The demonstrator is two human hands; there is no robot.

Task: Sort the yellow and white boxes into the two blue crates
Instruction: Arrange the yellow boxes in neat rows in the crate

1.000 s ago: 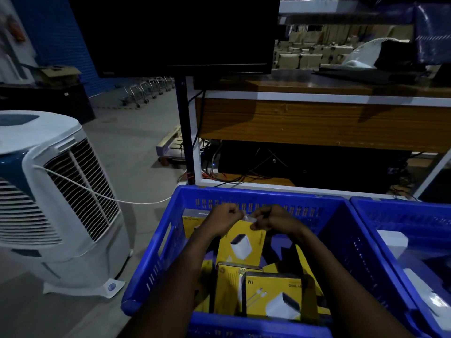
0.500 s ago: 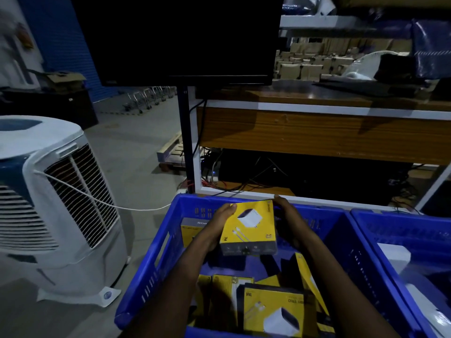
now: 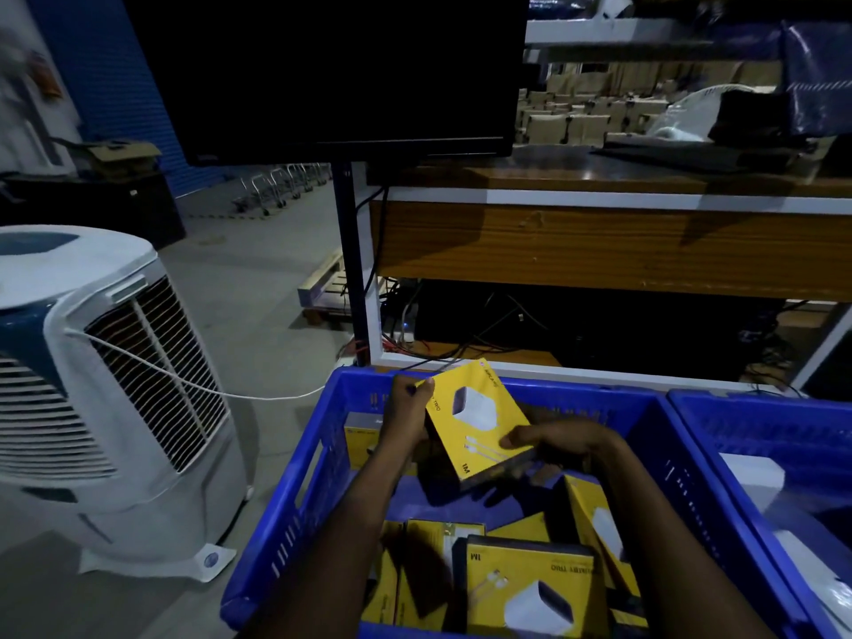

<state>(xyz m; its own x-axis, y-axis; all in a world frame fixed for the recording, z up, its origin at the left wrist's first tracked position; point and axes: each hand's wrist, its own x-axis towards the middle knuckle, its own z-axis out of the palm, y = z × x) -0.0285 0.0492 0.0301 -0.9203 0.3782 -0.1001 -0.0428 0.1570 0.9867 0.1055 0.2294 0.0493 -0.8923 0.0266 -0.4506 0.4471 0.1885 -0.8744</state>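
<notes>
Crates, two, blue, side by side; left crate (image 3: 295,495) holds at least four yellow boxes (image 3: 525,588); right crate (image 3: 760,417) holds two white boxes (image 3: 751,477) that I can make out; another yellow box (image 3: 479,422) hangs tilted above the left crate; my left hand (image 3: 408,408) pinches its far corner, my right hand (image 3: 558,442) grips its near edge.

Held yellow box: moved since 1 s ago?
Yes: the yellow box rose from deep in the left blue crate to its far rim, and turned askew.
</notes>
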